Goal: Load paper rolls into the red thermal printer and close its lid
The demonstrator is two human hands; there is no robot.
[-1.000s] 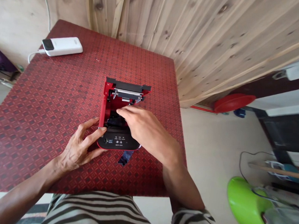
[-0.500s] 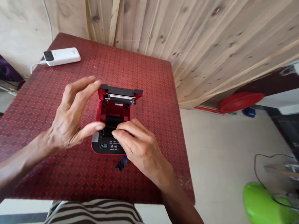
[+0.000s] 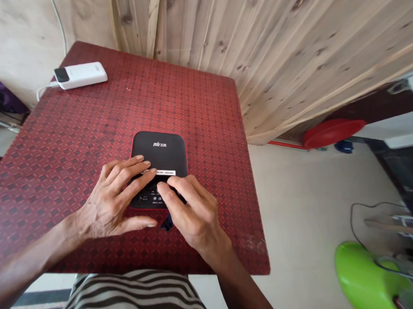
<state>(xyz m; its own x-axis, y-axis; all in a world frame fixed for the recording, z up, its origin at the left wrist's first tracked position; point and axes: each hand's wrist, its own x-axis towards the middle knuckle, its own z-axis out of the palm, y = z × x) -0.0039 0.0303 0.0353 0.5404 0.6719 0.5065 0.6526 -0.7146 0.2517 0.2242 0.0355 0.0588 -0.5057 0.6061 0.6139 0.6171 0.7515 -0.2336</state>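
A compact printer [image 3: 160,152] with a black lid sits near the middle of the red table, its lid shut and a white label strip across it. My left hand [image 3: 119,193] rests its fingertips on the lid's front left. My right hand [image 3: 186,209] lies on the front right, fingers spread over the lid and the control panel. Neither hand grips it. A dark blue scrap of fabric or strap [image 3: 167,223] pokes out below the printer, partly hidden by my right hand.
The table [image 3: 201,112] has a red diamond pattern and meets a wooden plank wall. A white power bank [image 3: 79,75] with a cable lies at its far left corner. Beyond the right edge are a tiled floor, a red round object [image 3: 330,133] and a green plastic object [image 3: 367,285].
The printer's lid has swung down and shut, covering the red interior and mechanism. Both hands have moved onto the lid's front, and the view has shifted slightly.
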